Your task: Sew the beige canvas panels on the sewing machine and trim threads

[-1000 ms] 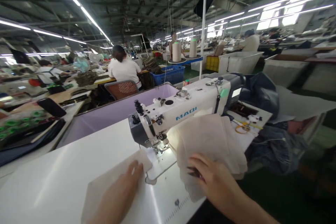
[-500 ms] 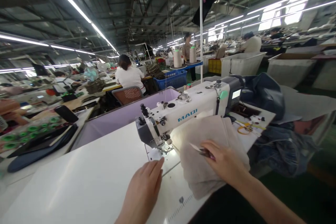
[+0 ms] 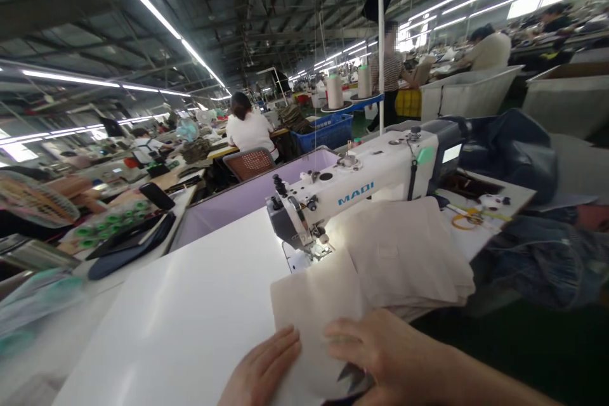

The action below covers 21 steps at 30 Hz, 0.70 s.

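A beige fabric piece (image 3: 314, 304) lies on the white table in front of the sewing machine (image 3: 352, 184), its upper edge just below the presser foot. My left hand (image 3: 266, 365) rests on the piece's left edge, fingers laid flat. On its right part is my right hand (image 3: 380, 352), fingers curled, holding small metal snips (image 3: 351, 379) under the palm with the blades pointing left. A stack of beige fabric pieces (image 3: 404, 254) lies to the right, beneath the machine arm.
Yellow-handled scissors (image 3: 469, 219) lie right of the machine, near denim (image 3: 542, 266). Behind the table is a lilac-lined bin (image 3: 238, 203). Thread cones (image 3: 334, 90) stand on a rack. A seated person (image 3: 250, 130) faces away; another person (image 3: 389, 76) stands farther back.
A beige piece now lies in front of the machine, left of the stack. My right hand has moved from the stack down and left onto it. The view has shifted left.
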{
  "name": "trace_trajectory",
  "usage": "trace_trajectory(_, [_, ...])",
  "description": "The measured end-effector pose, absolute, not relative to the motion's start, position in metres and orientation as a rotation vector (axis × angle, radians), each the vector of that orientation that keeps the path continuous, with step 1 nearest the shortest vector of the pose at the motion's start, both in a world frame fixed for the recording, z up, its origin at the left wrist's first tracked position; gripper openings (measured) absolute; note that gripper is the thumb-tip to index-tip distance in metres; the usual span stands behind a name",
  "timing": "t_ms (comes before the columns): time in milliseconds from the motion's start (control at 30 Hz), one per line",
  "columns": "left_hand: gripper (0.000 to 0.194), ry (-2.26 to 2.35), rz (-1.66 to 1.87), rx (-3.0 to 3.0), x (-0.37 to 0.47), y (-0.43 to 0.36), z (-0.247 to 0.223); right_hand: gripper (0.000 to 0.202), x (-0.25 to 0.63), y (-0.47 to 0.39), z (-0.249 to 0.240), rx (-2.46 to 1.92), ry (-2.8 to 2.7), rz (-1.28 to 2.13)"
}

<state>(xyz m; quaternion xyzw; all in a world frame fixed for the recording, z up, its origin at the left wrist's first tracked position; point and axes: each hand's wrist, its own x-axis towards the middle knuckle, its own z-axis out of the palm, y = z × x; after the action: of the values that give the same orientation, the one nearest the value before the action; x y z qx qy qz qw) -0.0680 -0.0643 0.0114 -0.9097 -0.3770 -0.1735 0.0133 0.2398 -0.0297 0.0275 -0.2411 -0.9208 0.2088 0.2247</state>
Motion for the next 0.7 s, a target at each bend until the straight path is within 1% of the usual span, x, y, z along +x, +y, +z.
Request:
trace_trajectory(67, [0.053, -1.354, -0.554, -2.815, -0.083, -0.078, 0.017, 0.054, 0.245, -0.026, 0.022, -0.649, -2.576, 0.588])
trace_trajectory(100, [0.052, -1.418, -0.562, -2.811, -0.089, -0.084, 0.020, 0.055, 0.247, -0.025, 0.020, -0.664, -2.595, 0.590])
trace_trajectory(133, [0.051, -1.467, -0.560, -2.816, -0.093, -0.087, 0.023, 0.051, 0.249, -0.023, 0.019, -0.683, -2.613, 0.599])
trace_trajectory(267, [0.044, -1.621, -0.517, -2.882, -0.102, -0.090, 0.028, 0.020, 0.248, -0.014, 0.021, -0.691, -2.595, 0.751])
trace_trajectory(333, [0.034, -1.811, -0.620, -2.856, -0.100, -0.085, 0.029, 0.010, 0.244, -0.010, 0.024, -0.671, -2.486, 0.880])
trace_trajectory(367, [0.032, -1.961, -0.682, -2.812, -0.097, -0.081, 0.031, 0.006, 0.240, -0.007, 0.025, -0.680, -2.404, 0.939])
trace_trajectory(433, [0.038, -2.323, -0.769, -2.629, -0.089, -0.071, 0.035, 0.004, 0.229, -0.002, 0.025, -0.790, -2.203, 1.000])
trace_trajectory(500, [0.045, -2.604, -0.795, -2.368, -0.079, -0.061, 0.040, 0.001, 0.215, 0.003, 0.022, -1.031, -1.989, 0.957])
trace_trajectory(600, [0.046, -2.704, -0.776, -2.145, -0.067, -0.050, 0.043, 0.017, 0.195, 0.007, 0.015, -1.318, -1.792, 0.853])
trace_trajectory(700, [0.043, -2.700, -0.766, -2.118, -0.064, -0.047, 0.042, 0.049, 0.186, 0.005, 0.010, -1.358, -1.696, 0.897])
